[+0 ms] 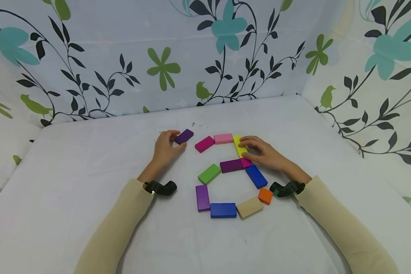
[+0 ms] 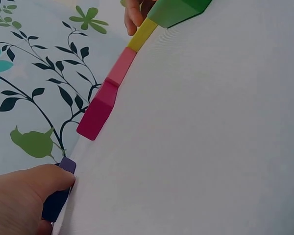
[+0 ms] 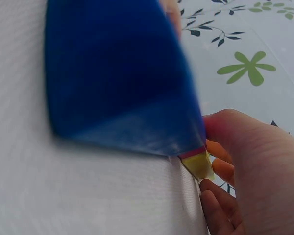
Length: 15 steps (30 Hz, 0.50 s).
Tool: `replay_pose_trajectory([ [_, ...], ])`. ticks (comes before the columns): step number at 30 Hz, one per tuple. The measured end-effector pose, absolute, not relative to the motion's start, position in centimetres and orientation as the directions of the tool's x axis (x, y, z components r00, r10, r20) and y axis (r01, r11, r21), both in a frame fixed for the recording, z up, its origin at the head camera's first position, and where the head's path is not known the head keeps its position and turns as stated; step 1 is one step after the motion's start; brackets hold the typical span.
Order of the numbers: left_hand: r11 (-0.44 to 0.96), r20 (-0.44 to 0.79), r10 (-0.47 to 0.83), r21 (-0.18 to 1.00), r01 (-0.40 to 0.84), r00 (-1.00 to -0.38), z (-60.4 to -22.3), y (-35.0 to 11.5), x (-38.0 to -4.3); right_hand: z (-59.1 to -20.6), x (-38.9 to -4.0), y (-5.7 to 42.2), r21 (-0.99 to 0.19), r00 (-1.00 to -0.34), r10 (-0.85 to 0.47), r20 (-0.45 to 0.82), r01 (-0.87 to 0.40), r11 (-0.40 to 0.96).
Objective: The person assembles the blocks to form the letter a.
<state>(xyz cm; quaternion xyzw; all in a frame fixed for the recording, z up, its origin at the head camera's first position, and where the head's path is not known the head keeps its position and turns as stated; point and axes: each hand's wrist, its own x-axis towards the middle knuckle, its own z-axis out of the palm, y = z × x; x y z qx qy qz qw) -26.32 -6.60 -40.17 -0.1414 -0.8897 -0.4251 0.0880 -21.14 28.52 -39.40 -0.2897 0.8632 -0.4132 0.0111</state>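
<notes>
In the head view my left hand (image 1: 166, 146) pinches a dark purple block (image 1: 184, 136) between thumb and fingers, left of a row of coloured blocks. The left wrist view shows the thumb (image 2: 51, 181) pressed along that block's side. My right hand (image 1: 265, 152) grips a yellow block (image 1: 240, 146), its fingertips near the far end and its thumb at the near end. Beside the yellow block lie a light pink block (image 1: 223, 138) and a small magenta block (image 1: 246, 163). A crimson-pink block (image 1: 204, 144) is the one nearest the left hand.
Below, a plum block (image 1: 231, 166), green block (image 1: 209, 174), upright purple block (image 1: 202, 198), blue block (image 1: 223, 210), tan block (image 1: 249, 207), orange block (image 1: 265, 196) and second blue block (image 1: 256, 176) form a loop. White cloth (image 1: 89, 213) covers the table; patterned curtains stand behind.
</notes>
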Motion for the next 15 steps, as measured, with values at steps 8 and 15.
replay_pose_trajectory([
  [8,0.632,0.235,0.181,0.716,0.296,-0.955,-39.83,-6.58,-26.35,-39.53,-21.25,28.51,-0.718,-0.836,-0.505,0.214,-0.485,0.499],
  [15,0.610,0.233,0.195,0.732,0.304,-0.953,-39.68,-6.70,-26.15,-39.38,-21.28,28.44,-0.726,-0.839,-0.504,0.204,-0.475,0.498],
])
